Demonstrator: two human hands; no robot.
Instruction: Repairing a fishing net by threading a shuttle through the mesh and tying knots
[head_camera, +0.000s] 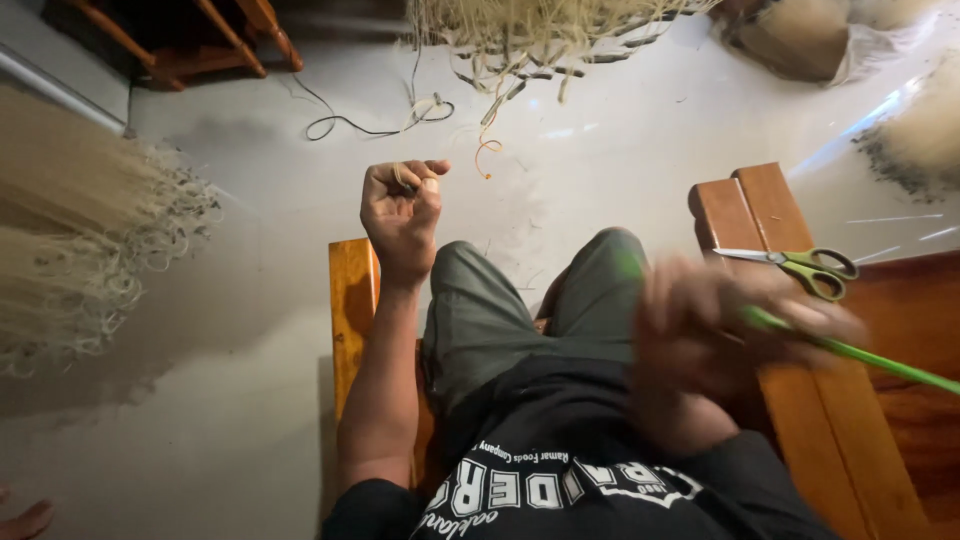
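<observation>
The person sits on a wooden seat (352, 300), looking down over grey trousers (520, 300) and a black shirt (580, 470).

The left hand (403, 212) is raised above the left knee, its grip clenched in a fist around a few thin pale strands (405, 180) that show between thumb and fingers.

The right hand (735, 320) is blurred over the right thigh. Its grip is closed around a green stick (870, 358), which runs out from the hand toward the lower right, across the desk (800, 400). How the fingers sit on it is lost in the blur.

Green-handled scissors (800, 265) lie on the desk just beyond the right hand, blades pointing left, apart from the hand.

On the pale floor (250, 380) a heap of pale fibres (70, 230) lies to the far left, and another tangle (530, 35) lies ahead at the top. A thin dark cord (360, 125) curls on the floor in front of the left hand, and wooden furniture legs (190, 40) stand in the upper left corner.
</observation>
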